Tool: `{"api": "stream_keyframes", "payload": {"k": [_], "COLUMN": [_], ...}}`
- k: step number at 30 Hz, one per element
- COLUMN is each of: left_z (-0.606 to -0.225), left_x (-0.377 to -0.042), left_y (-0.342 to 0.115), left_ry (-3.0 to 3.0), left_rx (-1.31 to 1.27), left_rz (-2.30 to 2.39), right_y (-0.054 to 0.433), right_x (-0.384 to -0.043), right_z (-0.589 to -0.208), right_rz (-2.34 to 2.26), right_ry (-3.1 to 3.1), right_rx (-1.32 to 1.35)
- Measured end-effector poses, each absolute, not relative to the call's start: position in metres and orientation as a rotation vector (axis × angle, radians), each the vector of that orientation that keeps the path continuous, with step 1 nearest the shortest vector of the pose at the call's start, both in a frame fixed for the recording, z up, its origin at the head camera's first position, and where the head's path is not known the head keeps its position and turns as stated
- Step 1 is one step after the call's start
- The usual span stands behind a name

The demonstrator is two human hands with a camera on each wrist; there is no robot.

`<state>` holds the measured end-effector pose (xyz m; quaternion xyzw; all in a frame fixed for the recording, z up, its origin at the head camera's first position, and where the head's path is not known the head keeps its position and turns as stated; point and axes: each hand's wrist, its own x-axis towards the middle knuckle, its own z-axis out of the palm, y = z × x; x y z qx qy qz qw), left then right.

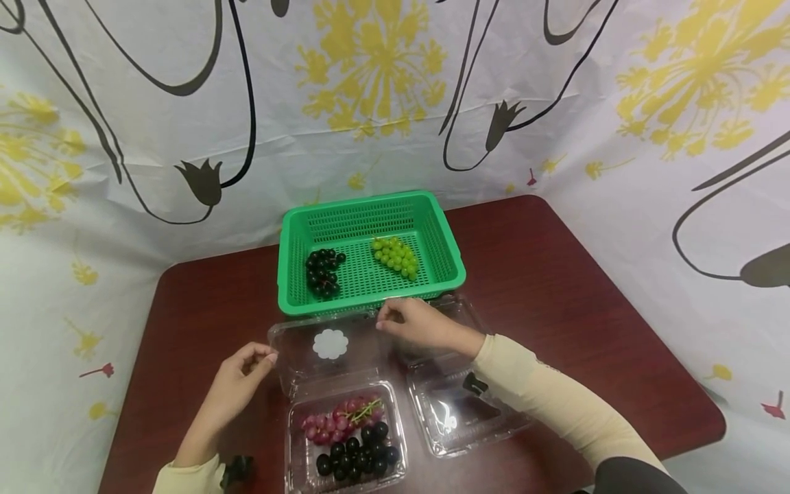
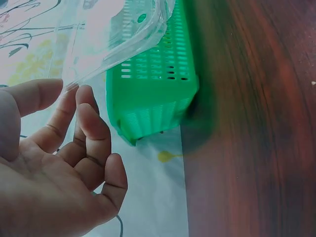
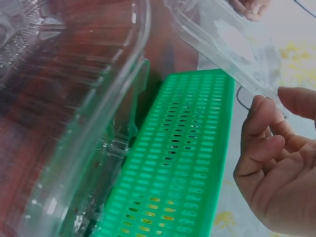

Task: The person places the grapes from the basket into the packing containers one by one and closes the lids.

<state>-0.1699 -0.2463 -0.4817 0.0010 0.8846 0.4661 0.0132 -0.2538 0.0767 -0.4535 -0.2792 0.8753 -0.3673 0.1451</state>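
Note:
A clear plastic clamshell box point(image 1: 400, 458) lies open at the table's front, red and black grapes in its base. Its lid point(image 1: 364, 353), bearing a white flower-shaped label point(image 1: 330, 344), stands raised behind the base. At the lid's left corner, my left hand point(image 1: 237, 381) pinches the rim between thumb and fingertip; the left wrist view shows this grip on the lid point(image 2: 133, 47) closely. My right hand point(image 1: 416, 322) pinches the far right corner, and in the right wrist view the lid edge point(image 3: 232, 69) runs into its fingertips. Neither hand touches the grapes.
Behind the lid stands a green basket point(image 1: 370, 300) with black grapes point(image 1: 322, 273) and green grapes point(image 1: 395, 257). A second clear box point(image 1: 457, 418) lies open to the right, under my right forearm. Patterned cloth point(image 1: 382, 158) surrounds the dark red table point(image 1: 592, 329).

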Motion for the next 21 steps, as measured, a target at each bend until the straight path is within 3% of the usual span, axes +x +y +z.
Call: {"api": "stream_keyframes", "payload": {"k": [21], "left_z": [-0.472], "left_x": [-0.166], "left_y": [-0.248], "left_ry": [2.831], "left_rx": [-0.029], "left_rz": [1.507], "right_y": [0.077], "right_x": [-0.254], "right_z": [-0.439], "right_rz": [-1.271], "right_ry": [2.377], "right_rx": [-0.913]}}
